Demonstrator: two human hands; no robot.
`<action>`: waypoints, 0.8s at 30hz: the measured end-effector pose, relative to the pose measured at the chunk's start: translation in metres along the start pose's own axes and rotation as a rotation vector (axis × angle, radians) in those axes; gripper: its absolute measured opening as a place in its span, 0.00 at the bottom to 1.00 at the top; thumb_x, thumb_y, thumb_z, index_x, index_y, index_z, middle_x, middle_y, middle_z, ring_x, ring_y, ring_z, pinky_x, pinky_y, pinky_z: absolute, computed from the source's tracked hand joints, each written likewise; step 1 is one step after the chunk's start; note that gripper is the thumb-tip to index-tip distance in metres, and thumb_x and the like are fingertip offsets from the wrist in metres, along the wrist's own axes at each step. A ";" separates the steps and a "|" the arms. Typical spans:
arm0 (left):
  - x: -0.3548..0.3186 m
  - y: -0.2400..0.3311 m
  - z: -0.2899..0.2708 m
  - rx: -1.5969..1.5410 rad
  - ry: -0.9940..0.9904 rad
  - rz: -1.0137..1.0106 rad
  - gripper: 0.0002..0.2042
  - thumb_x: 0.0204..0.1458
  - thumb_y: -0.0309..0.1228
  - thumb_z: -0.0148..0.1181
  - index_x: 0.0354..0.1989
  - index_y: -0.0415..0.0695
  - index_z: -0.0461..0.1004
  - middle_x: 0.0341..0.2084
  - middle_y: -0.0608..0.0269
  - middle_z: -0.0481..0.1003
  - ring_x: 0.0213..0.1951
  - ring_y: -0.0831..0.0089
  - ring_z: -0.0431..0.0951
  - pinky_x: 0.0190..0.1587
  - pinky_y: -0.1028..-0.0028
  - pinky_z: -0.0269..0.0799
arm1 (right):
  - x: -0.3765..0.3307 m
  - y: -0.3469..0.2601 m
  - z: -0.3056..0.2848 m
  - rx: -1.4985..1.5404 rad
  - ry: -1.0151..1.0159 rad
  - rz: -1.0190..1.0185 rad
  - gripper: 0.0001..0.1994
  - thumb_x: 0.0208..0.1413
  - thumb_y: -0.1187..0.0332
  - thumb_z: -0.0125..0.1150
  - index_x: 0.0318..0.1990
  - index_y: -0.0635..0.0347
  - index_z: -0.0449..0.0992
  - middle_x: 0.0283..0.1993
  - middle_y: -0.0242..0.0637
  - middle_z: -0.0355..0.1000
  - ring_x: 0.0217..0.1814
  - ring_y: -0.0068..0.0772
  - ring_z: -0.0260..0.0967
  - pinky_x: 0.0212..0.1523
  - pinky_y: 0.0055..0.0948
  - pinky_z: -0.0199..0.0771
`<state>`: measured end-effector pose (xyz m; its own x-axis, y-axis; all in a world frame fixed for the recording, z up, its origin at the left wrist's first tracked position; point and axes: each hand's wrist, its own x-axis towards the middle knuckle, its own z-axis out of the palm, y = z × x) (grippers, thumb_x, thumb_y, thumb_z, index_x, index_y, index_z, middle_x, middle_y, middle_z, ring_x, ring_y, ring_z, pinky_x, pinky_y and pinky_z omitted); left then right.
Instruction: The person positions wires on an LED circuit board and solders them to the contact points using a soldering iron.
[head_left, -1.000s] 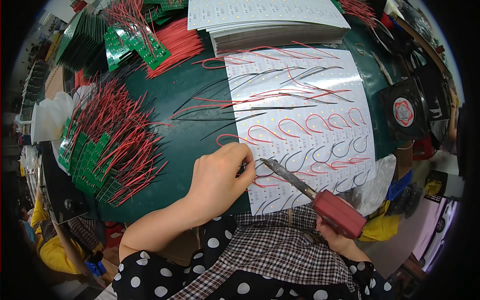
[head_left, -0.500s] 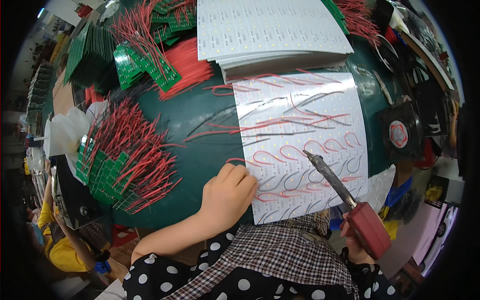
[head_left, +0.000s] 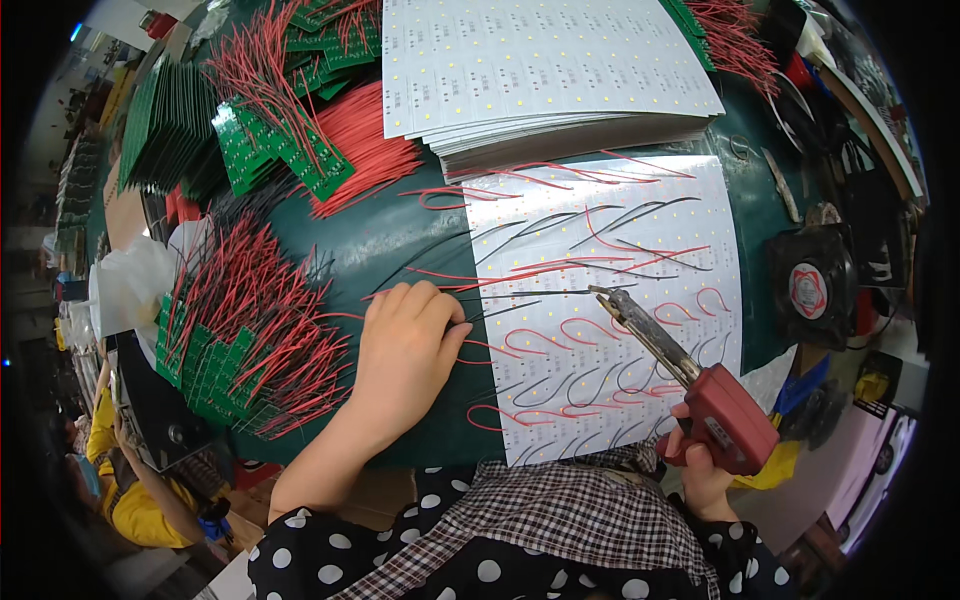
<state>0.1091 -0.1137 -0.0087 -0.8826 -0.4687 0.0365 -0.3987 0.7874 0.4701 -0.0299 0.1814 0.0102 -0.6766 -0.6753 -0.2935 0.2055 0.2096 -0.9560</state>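
My left hand [head_left: 405, 345] is over the green table, just left of the white circuit board sheet [head_left: 620, 440]. Its fingers are curled at the left ends of loose red and black wires; the fingertips are hidden. My right hand [head_left: 705, 485] is closed around the handle of a red soldering gun [head_left: 735, 425], pointing up and left across the sheet. The gun's dark tip lies beside a black wire [head_left: 540, 293]. Curved red wires [head_left: 580, 328] and dark wires form rows on the lower part of the sheet, and more loose wires lie across its upper part.
A thick stack of white sheets [head_left: 550, 70] stands beyond. Green boards with red wires [head_left: 250, 320] pile up at the left, with a bundle of red wires [head_left: 370, 130] behind. A black fan [head_left: 810, 290] stands at the right. Another person in yellow [head_left: 150, 500] sits at lower left.
My left hand has moved up and left from the sheet's edge to the loose wires' ends. The soldering gun's tip has shifted up and left, from the red wire row to a black wire.
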 end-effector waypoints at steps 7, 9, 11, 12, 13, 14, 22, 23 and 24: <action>-0.003 -0.012 -0.024 -0.422 -0.105 -0.379 0.05 0.45 0.21 0.61 0.30 0.34 0.73 0.22 0.60 0.74 0.27 0.73 0.74 0.32 0.76 0.68 | 0.004 0.004 0.000 0.051 0.023 0.019 0.31 0.53 0.55 0.62 0.58 0.63 0.58 0.48 0.47 0.68 0.30 0.25 0.65 0.28 0.22 0.67; -0.004 -0.017 -0.033 -0.294 -0.063 -0.373 0.04 0.44 0.20 0.61 0.27 0.34 0.74 0.19 0.63 0.73 0.24 0.80 0.72 0.30 0.80 0.66 | 0.005 0.006 -0.001 0.045 0.022 -0.012 0.31 0.53 0.55 0.62 0.58 0.62 0.58 0.48 0.47 0.68 0.30 0.26 0.65 0.28 0.23 0.67; -0.004 -0.020 -0.045 -0.334 -0.035 -0.437 0.03 0.43 0.20 0.62 0.26 0.34 0.74 0.18 0.66 0.72 0.23 0.82 0.69 0.28 0.81 0.64 | 0.006 0.004 -0.001 0.058 0.032 -0.025 0.31 0.53 0.55 0.62 0.59 0.62 0.58 0.48 0.47 0.68 0.30 0.26 0.65 0.27 0.23 0.67; -0.004 -0.019 -0.051 -0.361 -0.004 -0.439 0.03 0.42 0.20 0.62 0.25 0.35 0.75 0.18 0.69 0.72 0.22 0.84 0.67 0.27 0.82 0.62 | 0.006 0.004 0.000 0.069 0.034 -0.038 0.31 0.53 0.55 0.62 0.59 0.62 0.58 0.48 0.48 0.68 0.30 0.26 0.65 0.27 0.23 0.67; -0.004 -0.020 -0.054 -0.376 0.043 -0.389 0.04 0.42 0.20 0.63 0.27 0.35 0.75 0.20 0.63 0.74 0.23 0.80 0.71 0.28 0.81 0.66 | 0.006 0.004 -0.001 0.069 0.034 -0.038 0.31 0.53 0.55 0.62 0.59 0.62 0.58 0.48 0.48 0.68 0.30 0.26 0.65 0.27 0.23 0.67; -0.002 -0.020 -0.051 -0.456 0.110 -0.357 0.04 0.43 0.20 0.63 0.27 0.35 0.75 0.22 0.63 0.75 0.25 0.80 0.73 0.30 0.81 0.67 | 0.005 0.006 -0.002 0.074 0.037 -0.034 0.31 0.53 0.55 0.62 0.59 0.62 0.58 0.48 0.48 0.68 0.29 0.26 0.65 0.28 0.23 0.68; 0.024 0.010 -0.005 -0.717 0.065 -0.181 0.05 0.47 0.18 0.60 0.33 0.34 0.76 0.25 0.59 0.77 0.26 0.76 0.73 0.27 0.79 0.67 | 0.008 0.003 0.009 0.180 -0.026 0.017 0.31 0.52 0.60 0.64 0.59 0.64 0.60 0.52 0.46 0.68 0.33 0.26 0.66 0.35 0.26 0.69; 0.026 0.009 -0.002 -0.503 -0.026 -0.079 0.05 0.46 0.19 0.61 0.33 0.35 0.77 0.25 0.60 0.77 0.25 0.77 0.72 0.27 0.79 0.65 | 0.009 0.003 0.011 0.154 -0.029 0.053 0.31 0.52 0.58 0.64 0.59 0.64 0.60 0.51 0.46 0.68 0.32 0.26 0.66 0.32 0.25 0.69; 0.025 0.011 0.004 -0.521 -0.027 -0.146 0.06 0.44 0.20 0.62 0.32 0.37 0.77 0.24 0.61 0.76 0.25 0.76 0.71 0.26 0.78 0.64 | 0.009 0.003 0.013 0.128 -0.029 0.087 0.32 0.51 0.56 0.65 0.59 0.63 0.59 0.49 0.47 0.68 0.30 0.26 0.66 0.28 0.23 0.68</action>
<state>0.0814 -0.1150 -0.0064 -0.8362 -0.5423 -0.0813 -0.3471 0.4087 0.8441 -0.0262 0.1664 0.0043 -0.6320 -0.6792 -0.3732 0.3522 0.1773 -0.9190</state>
